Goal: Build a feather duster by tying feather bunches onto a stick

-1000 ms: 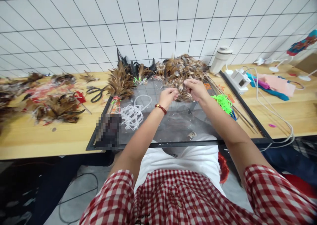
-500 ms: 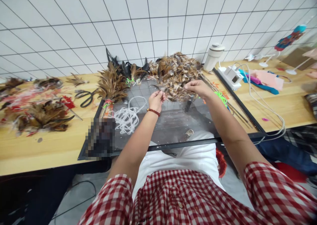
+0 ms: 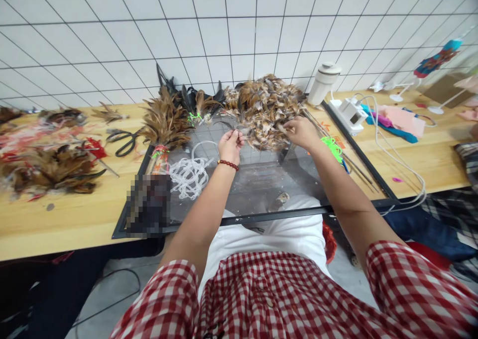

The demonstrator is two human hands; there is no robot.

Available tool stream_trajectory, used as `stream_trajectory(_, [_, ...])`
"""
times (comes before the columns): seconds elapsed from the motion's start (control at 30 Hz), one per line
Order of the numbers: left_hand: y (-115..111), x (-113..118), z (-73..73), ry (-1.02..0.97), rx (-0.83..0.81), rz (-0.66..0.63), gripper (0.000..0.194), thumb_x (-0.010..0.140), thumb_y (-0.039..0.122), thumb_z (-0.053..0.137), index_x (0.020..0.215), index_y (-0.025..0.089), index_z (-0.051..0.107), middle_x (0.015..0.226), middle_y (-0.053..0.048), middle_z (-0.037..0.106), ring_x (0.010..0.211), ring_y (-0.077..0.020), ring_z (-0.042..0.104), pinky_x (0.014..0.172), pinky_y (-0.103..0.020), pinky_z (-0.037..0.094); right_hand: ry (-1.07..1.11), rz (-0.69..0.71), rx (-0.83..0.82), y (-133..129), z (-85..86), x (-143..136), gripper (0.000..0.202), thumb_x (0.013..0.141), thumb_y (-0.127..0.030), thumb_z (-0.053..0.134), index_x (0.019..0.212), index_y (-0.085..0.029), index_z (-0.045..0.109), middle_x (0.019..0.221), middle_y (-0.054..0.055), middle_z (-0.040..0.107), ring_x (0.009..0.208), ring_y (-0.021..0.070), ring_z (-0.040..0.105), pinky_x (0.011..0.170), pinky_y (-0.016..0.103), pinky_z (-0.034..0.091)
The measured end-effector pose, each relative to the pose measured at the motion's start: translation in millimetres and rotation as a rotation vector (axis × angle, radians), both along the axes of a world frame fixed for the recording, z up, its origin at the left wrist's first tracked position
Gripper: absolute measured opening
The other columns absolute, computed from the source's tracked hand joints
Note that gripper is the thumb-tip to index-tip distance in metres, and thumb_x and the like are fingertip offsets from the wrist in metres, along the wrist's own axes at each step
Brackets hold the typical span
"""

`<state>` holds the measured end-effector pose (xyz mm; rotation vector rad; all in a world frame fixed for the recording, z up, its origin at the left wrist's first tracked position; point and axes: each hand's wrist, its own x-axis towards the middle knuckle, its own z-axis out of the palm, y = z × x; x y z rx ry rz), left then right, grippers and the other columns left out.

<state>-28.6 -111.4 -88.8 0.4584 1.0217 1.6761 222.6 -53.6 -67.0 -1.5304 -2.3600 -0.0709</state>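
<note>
My left hand [image 3: 230,145], with a red bead bracelet on the wrist, is pinched in front of the feather pile. A thin dark feather [image 3: 224,124] sticks out at its fingertips. My right hand [image 3: 300,131] is closed at the right front edge of the brown feather pile [image 3: 267,107]; what its fingertips hold, if anything, is too small to make out. Both hands are above the dark glass panel [image 3: 261,179]. A tangle of white cord [image 3: 189,177] lies on the panel, left of my left hand.
Brown feather bundles [image 3: 166,122] stand at the panel's left. Black scissors [image 3: 125,142] and loose feathers [image 3: 56,172] lie farther left. At the right are a white bottle [image 3: 324,82], a power strip [image 3: 349,115] with cables, green cord [image 3: 332,149] and thin rods [image 3: 358,167].
The view has shifted slightly. My left hand has moved a little left, away from the pile's front edge. My right hand stays at the pile, its fingers slightly lower.
</note>
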Motion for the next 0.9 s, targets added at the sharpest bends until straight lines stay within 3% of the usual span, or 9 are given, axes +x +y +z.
stream_trajectory(0.1, [-4, 6, 4.0, 0.017, -0.004, -0.027, 0.020, 0.082, 0.019, 0.079, 0.081, 0.017, 0.059, 0.067, 0.002, 0.065, 0.056, -0.0061, 0.059, 0.060, -0.020, 0.048, 0.061, -0.041, 0.004, -2, -4.8, -9, 0.030, 0.083, -0.024, 0.063, 0.107, -0.016, 0.080, 0.108, 0.017, 0.071, 0.105, 0.0322, 0.060, 0.091, 0.042, 0.044])
stream_trajectory(0.2, [-12, 13, 11.0, 0.025, -0.026, -0.087, 0.019, 0.082, 0.016, 0.079, 0.081, 0.016, 0.060, 0.065, 0.003, 0.065, 0.055, -0.0060, 0.059, 0.059, -0.019, 0.048, 0.382, -0.087, -0.019, -1, -3.1, -15, 0.020, 0.083, -0.032, 0.066, 0.085, -0.015, 0.077, 0.091, 0.014, 0.072, 0.094, 0.0287, 0.063, 0.081, 0.038, 0.046])
stream_trajectory(0.3, [-20, 20, 16.1, 0.038, -0.079, -0.186, 0.019, 0.082, 0.016, 0.080, 0.081, 0.015, 0.061, 0.066, 0.002, 0.068, 0.056, -0.0066, 0.062, 0.063, -0.020, 0.049, 0.897, 0.032, -0.296, -4, 1.0, -25, 0.030, 0.079, -0.048, 0.073, 0.074, -0.018, 0.070, 0.072, 0.006, 0.066, 0.069, 0.0183, 0.057, 0.063, 0.031, 0.044])
stream_trajectory(0.4, [-25, 24, 16.0, 0.048, -0.130, -0.301, 0.016, 0.085, 0.014, 0.077, 0.080, 0.014, 0.062, 0.072, -0.001, 0.072, 0.062, -0.0081, 0.067, 0.070, -0.022, 0.052, 1.196, 0.192, -0.604, -15, 0.0, -45, 0.043, 0.063, -0.057, 0.086, 0.071, -0.019, 0.066, 0.068, 0.002, 0.065, 0.060, 0.0130, 0.052, 0.056, 0.027, 0.041])
stream_trajectory(0.5, [-27, 27, 13.9, 0.052, -0.171, -0.416, 0.015, 0.086, 0.014, 0.076, 0.079, 0.013, 0.063, 0.077, -0.004, 0.075, 0.068, -0.0105, 0.072, 0.077, -0.024, 0.054, 1.285, 0.234, -0.617, -29, -5.9, -66, 0.048, 0.052, -0.056, 0.093, 0.070, -0.019, 0.067, 0.067, 0.000, 0.065, 0.060, 0.0112, 0.053, 0.058, 0.026, 0.044])
stream_trajectory(0.6, [-28, 28, 14.5, 0.042, -0.214, -0.498, 0.014, 0.087, 0.013, 0.075, 0.081, 0.014, 0.062, 0.077, -0.005, 0.076, 0.070, -0.0119, 0.073, 0.077, -0.024, 0.055, 1.320, 0.233, -0.542, -35, -11.7, -76, 0.045, 0.053, -0.053, 0.094, 0.070, -0.019, 0.069, 0.068, -0.002, 0.066, 0.063, 0.0108, 0.055, 0.064, 0.026, 0.048])
stream_trajectory(0.9, [-30, 30, 17.7, 0.076, -0.237, -0.485, 0.014, 0.087, 0.007, 0.073, 0.079, 0.013, 0.063, 0.069, -0.003, 0.073, 0.060, -0.0071, 0.068, 0.065, -0.018, 0.053, 1.205, 0.252, -0.469, -32, -21.0, -76, 0.035, 0.062, -0.047, 0.089, 0.074, -0.019, 0.071, 0.075, 0.001, 0.069, 0.072, 0.0148, 0.061, 0.071, 0.030, 0.052])
